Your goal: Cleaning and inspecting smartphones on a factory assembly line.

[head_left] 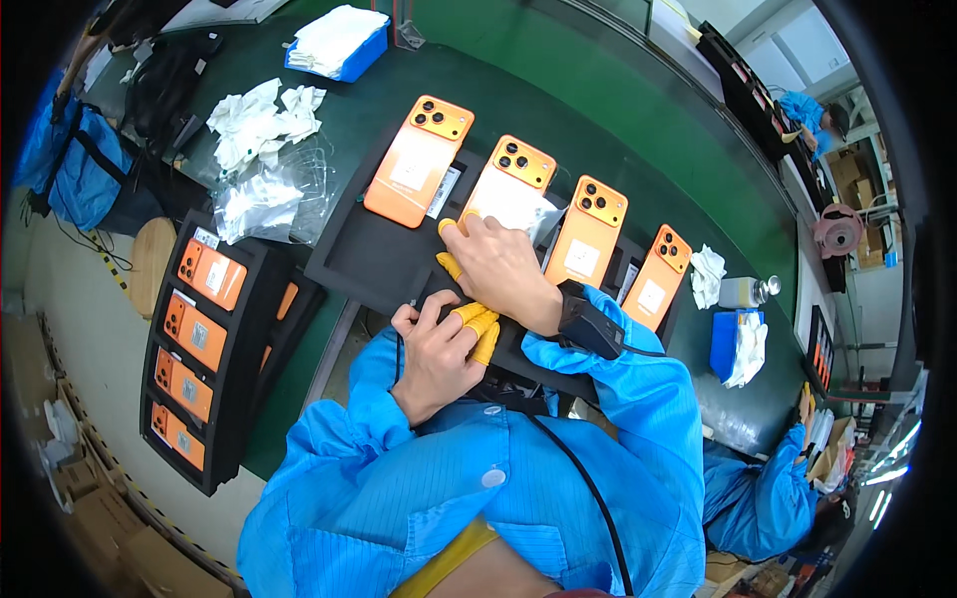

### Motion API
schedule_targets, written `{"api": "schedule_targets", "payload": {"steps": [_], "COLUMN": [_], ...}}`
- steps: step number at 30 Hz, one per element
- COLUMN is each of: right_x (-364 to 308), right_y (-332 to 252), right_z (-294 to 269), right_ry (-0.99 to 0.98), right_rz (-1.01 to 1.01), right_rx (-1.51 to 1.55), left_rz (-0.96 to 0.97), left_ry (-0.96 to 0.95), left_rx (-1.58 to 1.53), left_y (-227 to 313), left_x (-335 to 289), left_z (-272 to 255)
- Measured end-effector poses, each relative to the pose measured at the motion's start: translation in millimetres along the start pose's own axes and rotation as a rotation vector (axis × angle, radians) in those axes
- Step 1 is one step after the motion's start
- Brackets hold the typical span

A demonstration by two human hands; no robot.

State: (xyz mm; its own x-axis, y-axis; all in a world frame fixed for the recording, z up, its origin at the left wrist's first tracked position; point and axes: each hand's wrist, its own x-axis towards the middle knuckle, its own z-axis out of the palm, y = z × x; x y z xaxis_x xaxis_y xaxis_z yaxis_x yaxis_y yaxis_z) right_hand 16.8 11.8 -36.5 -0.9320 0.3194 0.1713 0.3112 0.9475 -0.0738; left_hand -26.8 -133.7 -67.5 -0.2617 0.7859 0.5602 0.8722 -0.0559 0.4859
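Note:
An orange phone (516,164) lies back up, second from left in a row on black foam trays (371,249). A shiny clear film (538,217) shows at its lower right part. My right hand (503,269) is bent over its lower end, hiding that end, with yellow finger cots on thumb and index finger. Nearer me, my left hand (439,359) is curled at the tray's front edge, yellow cots on some fingers; what it pinches, if anything, is hidden. Beside them lie a left phone (419,164), a third phone (586,234) and a far-right phone (658,277).
At the left, a stacked black tray (204,349) holds several orange phones. Crumpled white cloths (261,125), clear plastic film (264,204) and a blue bin (361,55) lie farther back. A blue box (724,344) and a metal-topped bottle (746,292) stand right. Co-workers sit nearby.

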Motion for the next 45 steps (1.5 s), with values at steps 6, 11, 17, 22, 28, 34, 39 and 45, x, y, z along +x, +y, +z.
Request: {"api": "schedule_targets", "payload": {"steps": [6, 11, 17, 22, 28, 34, 39, 45], "right_x": [6.3, 26.9, 14.3, 21.9, 33.4, 33.6, 36.8, 0.8], "right_y": [0.2, 11.2, 24.2, 17.9, 25.3, 18.3, 59.8, 51.1], "right_z": [35.6, 75.7, 28.9, 49.4, 66.0, 55.3, 54.6, 1.6], "right_ry": [0.131, 0.181, 0.136, 0.233, 0.304, 0.292, -0.057, -0.156], "right_rz": [-0.122, -0.223, -0.083, 0.135, 0.158, -0.043, -0.241, -0.127], "right_rx": [0.072, 0.095, 0.345, 0.4, 0.433, 0.531, 0.954, 0.733], "left_rz": [0.054, 0.1, 0.111, 0.127, 0.19, 0.134, 0.137, -0.432], "left_ry": [-0.022, 0.082, 0.046, -0.015, 0.038, -0.148, -0.286, -0.317], "left_rx": [0.026, 0.246, 0.436, 0.547, 0.633, 0.618, 0.056, -0.623], "left_y": [-19.1, -21.4, -27.8, -20.6, -32.6, -64.4, -75.1, -74.6], "left_x": [7.1, 25.4, 34.3, 33.6, 30.5, 24.6, 39.0, 59.4], "left_z": [1.7, -10.8, -3.5, 2.0, 8.1, 2.2, -5.3, -12.2]}}
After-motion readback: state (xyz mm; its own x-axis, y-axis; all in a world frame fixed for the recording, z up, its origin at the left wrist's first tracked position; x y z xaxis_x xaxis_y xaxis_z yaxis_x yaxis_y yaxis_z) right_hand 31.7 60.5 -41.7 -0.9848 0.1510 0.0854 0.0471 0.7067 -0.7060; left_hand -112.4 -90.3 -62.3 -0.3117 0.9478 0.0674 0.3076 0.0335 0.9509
